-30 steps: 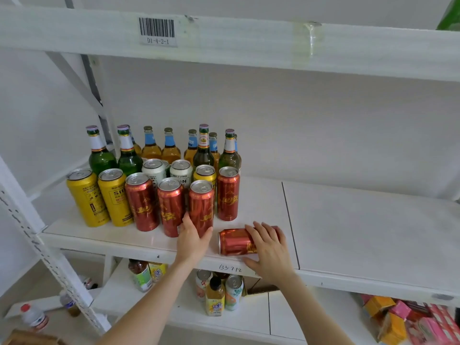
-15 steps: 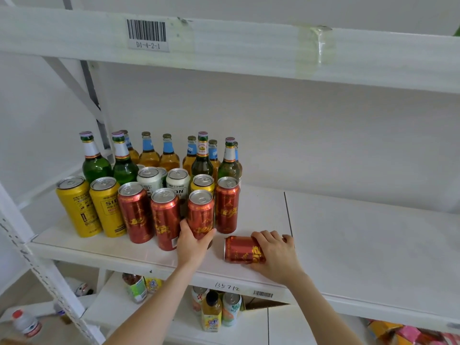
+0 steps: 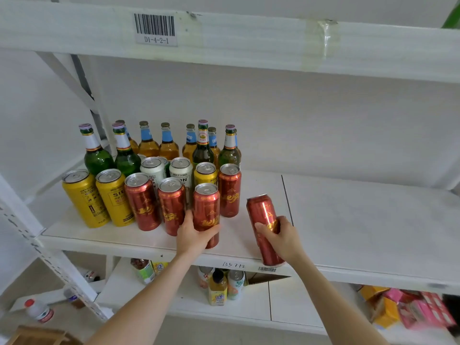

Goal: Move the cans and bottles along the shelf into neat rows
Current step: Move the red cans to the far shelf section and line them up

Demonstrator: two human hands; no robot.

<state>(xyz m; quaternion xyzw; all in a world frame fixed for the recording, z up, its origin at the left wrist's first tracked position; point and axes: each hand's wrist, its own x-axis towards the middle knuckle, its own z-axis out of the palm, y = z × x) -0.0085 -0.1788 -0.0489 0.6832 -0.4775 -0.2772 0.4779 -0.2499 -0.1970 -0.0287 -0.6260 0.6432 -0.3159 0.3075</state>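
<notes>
Where it lay on its side a second ago, the red can (image 3: 262, 215) now stands nearly upright, its top leaning left, in the right hand (image 3: 281, 239), whose fingers curl round its lower half at the front edge of the shelf (image 3: 361, 220). The left hand (image 3: 194, 236) wraps the front can (image 3: 206, 207) as before. Both cans are red with gold script and silver tops. Leftward stand other red cans (image 3: 142, 202) and yellow cans (image 3: 84, 197), with white cans (image 3: 153, 170) and bottles (image 3: 149, 143) behind. The lower shelf (image 3: 286, 300) holds small drinks (image 3: 217, 287).
</notes>
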